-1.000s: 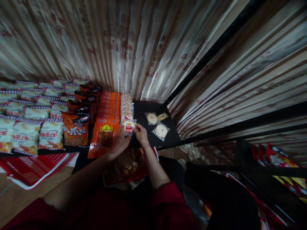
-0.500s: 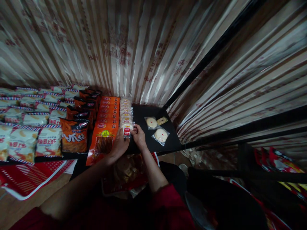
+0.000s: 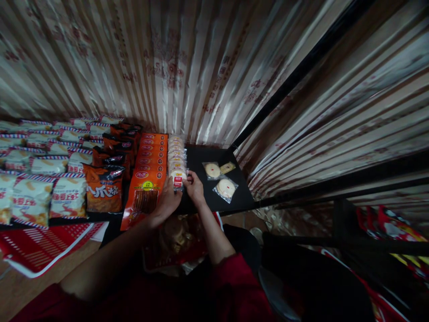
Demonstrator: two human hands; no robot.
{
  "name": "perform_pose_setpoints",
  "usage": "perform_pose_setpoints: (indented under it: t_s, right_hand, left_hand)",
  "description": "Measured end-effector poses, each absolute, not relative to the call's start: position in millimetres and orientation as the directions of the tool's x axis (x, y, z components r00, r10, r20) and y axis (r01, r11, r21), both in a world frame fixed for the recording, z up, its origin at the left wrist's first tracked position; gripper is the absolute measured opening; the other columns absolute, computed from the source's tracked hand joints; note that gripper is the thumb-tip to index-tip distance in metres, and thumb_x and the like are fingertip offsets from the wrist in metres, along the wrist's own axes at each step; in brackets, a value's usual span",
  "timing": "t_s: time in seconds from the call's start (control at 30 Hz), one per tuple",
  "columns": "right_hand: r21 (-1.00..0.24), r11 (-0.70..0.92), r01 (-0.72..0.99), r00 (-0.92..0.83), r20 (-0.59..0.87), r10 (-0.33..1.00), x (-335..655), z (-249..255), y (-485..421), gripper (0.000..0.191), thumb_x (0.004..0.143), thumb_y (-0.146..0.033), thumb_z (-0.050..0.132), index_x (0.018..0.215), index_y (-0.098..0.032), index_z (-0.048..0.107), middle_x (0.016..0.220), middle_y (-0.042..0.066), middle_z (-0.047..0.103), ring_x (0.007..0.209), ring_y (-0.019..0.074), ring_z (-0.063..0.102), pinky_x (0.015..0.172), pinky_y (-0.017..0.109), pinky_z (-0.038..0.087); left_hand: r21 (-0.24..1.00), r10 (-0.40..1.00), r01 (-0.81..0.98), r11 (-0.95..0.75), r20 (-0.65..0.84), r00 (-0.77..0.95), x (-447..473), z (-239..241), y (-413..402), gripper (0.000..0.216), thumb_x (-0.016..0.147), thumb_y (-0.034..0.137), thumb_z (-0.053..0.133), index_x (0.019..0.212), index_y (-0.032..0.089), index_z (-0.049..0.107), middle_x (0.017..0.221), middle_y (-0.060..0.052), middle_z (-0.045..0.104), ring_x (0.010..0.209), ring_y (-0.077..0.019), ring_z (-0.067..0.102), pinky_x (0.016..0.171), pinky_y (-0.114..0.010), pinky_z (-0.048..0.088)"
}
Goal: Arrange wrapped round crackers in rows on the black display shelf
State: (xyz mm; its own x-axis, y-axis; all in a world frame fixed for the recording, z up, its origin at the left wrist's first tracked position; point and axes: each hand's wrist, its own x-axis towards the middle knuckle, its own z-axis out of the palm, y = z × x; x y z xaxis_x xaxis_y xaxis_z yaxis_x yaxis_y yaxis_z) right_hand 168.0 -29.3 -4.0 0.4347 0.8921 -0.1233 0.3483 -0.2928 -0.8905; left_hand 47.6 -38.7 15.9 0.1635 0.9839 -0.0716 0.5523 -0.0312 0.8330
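The right hand [image 3: 195, 190] is closed on the right edge of a clear pastry packet [image 3: 178, 178] with a red label, thumb and fingertips pinched on the wrapper. The left hand [image 3: 167, 201] meets the same packet from its left and lower side. The back of that hand faces the camera and hides the fingers, so I cannot tell whether they clasp the packet or only press against it.

The packet stands at the front end of a row of like packets [image 3: 177, 154] that runs away from the hands on the black shelf [image 3: 201, 154]. Just left of the left hand lies a row of orange packets [image 3: 149, 172]. Right of the right hand, near but apart, lie three loose pastry packets [image 3: 226, 188].

Both forearms reach forward and converge. The right wrist is bent inward, and both arms come out of red sleeves [image 3: 234, 286].
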Motion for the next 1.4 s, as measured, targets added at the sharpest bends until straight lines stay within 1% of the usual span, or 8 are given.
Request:
perform_pose_setpoints:
  t_s: [0.23,0.4,0.5,0.63,0.83,0.97,1.2,1.4]
  right_hand:
    - [-0.839,-0.326,0.436,0.455,-0.107,0.884,168,-2,-27,0.034,0.073,-0.024,0.06,0.106,-0.027,0.058,0.073,-0.006,0.058,0.062,0.0093,0.055,0.061,0.021,0.045]
    - [-0.825,-0.345,0.448,0.459,-0.119,0.88,169,-5,-27,0.034,0.074,-0.027,0.061,0.108,-0.027,0.058,0.075,-0.006,0.058,0.064,0.0097,0.056,0.062,0.021,0.045]
    - [-0.828,-0.33,0.454,0.449,-0.107,0.887,169,-7,-26,0.037,0.074,-0.027,0.061,0.111,-0.025,0.058,0.077,-0.005,0.059,0.065,0.0104,0.056,0.064,0.022,0.046]
    - [-0.81,-0.328,0.485,0.452,-0.089,0.888,167,-8,-26,0.039,0.076,-0.026,0.06,0.114,-0.022,0.058,0.079,-0.003,0.06,0.067,0.0113,0.057,0.068,0.024,0.046]
    - [-0.771,-0.336,0.541,0.472,-0.053,0.88,165,-6,-27,0.034,0.077,-0.026,0.06,0.111,-0.024,0.061,0.082,-0.001,0.063,0.07,0.0119,0.058,0.072,0.024,0.047]
    - [-0.768,-0.334,0.546,0.468,-0.051,0.882,167,-7,-27,0.032,0.077,-0.025,0.061,0.109,-0.023,0.062,0.084,0.0,0.062,0.07,0.0118,0.058,0.073,0.025,0.048]
    - [-0.772,-0.335,0.541,0.485,-0.04,0.874,166,-10,-26,0.03,0.076,-0.025,0.061,0.106,-0.024,0.063,0.083,-0.001,0.061,0.067,0.0106,0.056,0.072,0.024,0.049]
    - [-0.756,-0.339,0.559,0.481,-0.037,0.876,164,-8,-28,0.031,0.078,-0.027,0.06,0.108,-0.022,0.063,0.085,0.001,0.061,0.067,0.0111,0.056,0.072,0.025,0.048]
  left_hand:
    - [0.824,0.984,0.565,-0.047,-0.059,0.169,49,13,-38,0.059,0.075,0.014,0.048,0.133,0.012,0.038,0.14,-0.014,0.043,0.136,-0.0266,0.03,0.113,-0.042,0.026]
    - [0.803,0.982,0.594,-0.052,-0.067,0.175,49,14,-38,0.058,0.075,0.012,0.048,0.133,0.01,0.039,0.141,-0.016,0.041,0.136,-0.0264,0.029,0.113,-0.041,0.027]
    - [0.81,0.981,0.583,-0.059,-0.061,0.184,50,17,-39,0.059,0.075,0.01,0.049,0.133,0.012,0.04,0.14,-0.013,0.042,0.136,-0.0254,0.03,0.113,-0.04,0.026]
    - [0.795,0.98,0.604,-0.053,-0.075,0.185,50,18,-39,0.057,0.075,0.011,0.049,0.132,0.011,0.04,0.142,-0.015,0.04,0.135,-0.0277,0.031,0.113,-0.043,0.025]
    - [0.793,0.977,0.607,-0.061,-0.077,0.198,50,17,-38,0.059,0.075,0.013,0.05,0.132,0.013,0.04,0.143,-0.013,0.039,0.136,-0.028,0.028,0.112,-0.043,0.028]
    - [0.785,0.975,0.616,-0.064,-0.082,0.206,51,15,-41,0.058,0.075,0.013,0.049,0.132,0.009,0.04,0.146,-0.016,0.033,0.137,-0.0283,0.026,0.113,-0.041,0.027]
    - [0.789,0.967,0.589,-0.173,0.024,0.252,56,9,-53,0.062,0.072,0.01,0.046,0.133,0.012,0.039,0.148,-0.012,0.031,0.141,-0.0257,0.014,0.116,-0.042,0.02]
    - [0.747,0.945,0.619,-0.241,0.035,0.325,55,-4,-52,0.064,0.072,0.008,0.042,0.135,0.004,0.035,0.147,-0.018,0.031,0.141,-0.0272,0.015,0.115,-0.047,0.019]
